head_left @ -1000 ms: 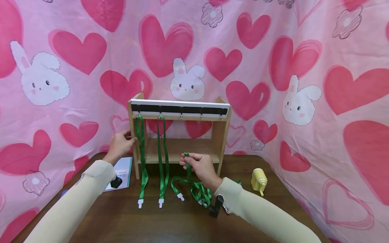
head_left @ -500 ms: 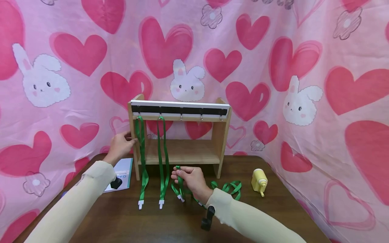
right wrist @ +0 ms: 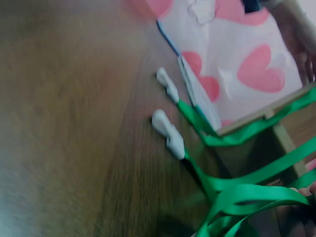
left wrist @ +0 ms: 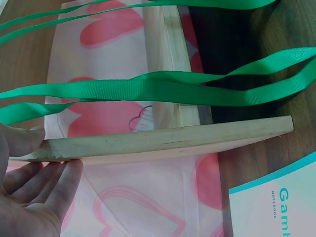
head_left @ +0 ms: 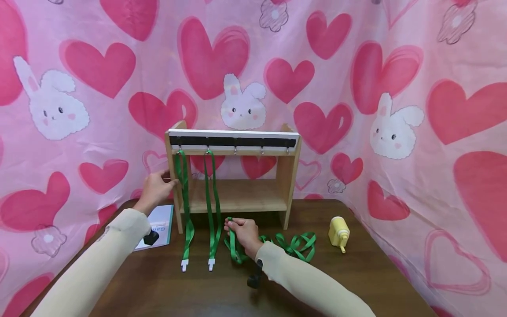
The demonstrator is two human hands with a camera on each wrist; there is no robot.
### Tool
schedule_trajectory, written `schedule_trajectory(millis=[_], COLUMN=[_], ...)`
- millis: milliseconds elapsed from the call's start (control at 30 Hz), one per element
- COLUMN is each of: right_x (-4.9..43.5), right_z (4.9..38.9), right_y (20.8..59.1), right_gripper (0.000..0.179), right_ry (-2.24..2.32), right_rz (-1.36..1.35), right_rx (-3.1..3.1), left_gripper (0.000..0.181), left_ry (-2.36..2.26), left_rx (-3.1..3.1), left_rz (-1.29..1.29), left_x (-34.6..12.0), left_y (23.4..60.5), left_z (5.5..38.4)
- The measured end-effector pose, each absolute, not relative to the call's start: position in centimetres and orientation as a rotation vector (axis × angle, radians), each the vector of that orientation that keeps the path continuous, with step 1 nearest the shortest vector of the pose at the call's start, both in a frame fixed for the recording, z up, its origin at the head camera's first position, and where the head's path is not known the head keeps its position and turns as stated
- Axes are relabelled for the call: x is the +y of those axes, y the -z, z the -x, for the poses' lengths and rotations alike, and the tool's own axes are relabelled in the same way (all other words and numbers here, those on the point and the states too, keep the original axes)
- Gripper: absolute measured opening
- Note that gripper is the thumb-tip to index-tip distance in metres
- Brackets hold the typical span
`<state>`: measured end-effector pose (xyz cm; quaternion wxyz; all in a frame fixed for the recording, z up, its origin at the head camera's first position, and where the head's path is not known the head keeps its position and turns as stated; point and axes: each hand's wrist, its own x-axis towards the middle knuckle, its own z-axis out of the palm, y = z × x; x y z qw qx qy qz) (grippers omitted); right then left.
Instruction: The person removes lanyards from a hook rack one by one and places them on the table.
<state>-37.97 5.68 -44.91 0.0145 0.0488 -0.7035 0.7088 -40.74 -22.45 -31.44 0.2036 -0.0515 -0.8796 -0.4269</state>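
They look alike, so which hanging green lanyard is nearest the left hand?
The green ribbon lanyard on the leftmost silver metal hook: it hangs beside the left hand, while the second hanging green ribbon lanyard is one hook right.

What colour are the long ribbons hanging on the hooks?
Plain green. The hanging ribbons show best in the left wrist view.

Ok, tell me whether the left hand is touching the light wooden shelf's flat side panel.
Touching. The left wrist view shows the left hand gripping the light wooden side panel, thumb on one side, fingers against the other.
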Motion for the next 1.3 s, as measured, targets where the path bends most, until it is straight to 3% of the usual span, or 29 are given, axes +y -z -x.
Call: schedule_trajectory(millis=[400,867,1300], right_x=[5.3,5.2,5.5], right_z=[39.4,38.6,38.5], right_y=[46.7,48.7,47.7], right_gripper=[0.023,0.019,0.026], right_ry=[-1.995,-1.853,-1.590], right_rz=[-0.002,0.017,-0.016], right_rx=[-2.258,-2.343,-2.403], left_gripper=[0.053,0.051,0.052], left_ry=[1.166,1.175,1.183], left_rx=[-2.457,-2.471,-2.446], left_rz=[0.125,0.121,0.124], left_x=[-22.2,-22.1,-22.5], left_y=[31.5,32.3,31.8], left_z=[40.8,40.8,41.0])
